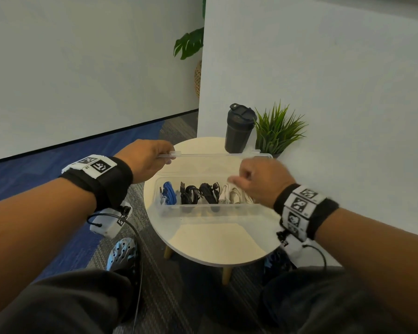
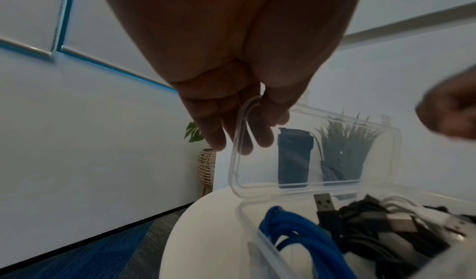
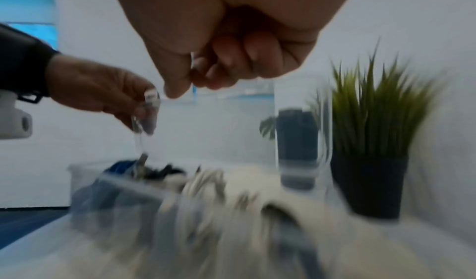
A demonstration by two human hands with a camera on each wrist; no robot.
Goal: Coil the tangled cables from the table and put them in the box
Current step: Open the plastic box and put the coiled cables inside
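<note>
A clear plastic box (image 1: 203,208) stands on the round white table (image 1: 215,239), its hinged lid (image 1: 215,162) raised upright behind it. Inside lie a coiled blue cable (image 1: 168,192), black cables (image 1: 198,192) and white cables (image 1: 229,195). My left hand (image 1: 145,160) pinches the lid's top left corner (image 2: 235,161) between thumb and fingers (image 2: 213,132). Above the box's right end hovers my right hand (image 1: 258,179), blurred, fingers (image 3: 231,59) curled into the palm with nothing seen in them. The blue cable (image 2: 296,232) sits at the box's left end.
A black tumbler (image 1: 239,131) and a potted green plant (image 1: 278,131) stand just behind the lid against a white wall panel (image 1: 323,92). The table's front half is bare. My knees and shoes are below the table on carpet.
</note>
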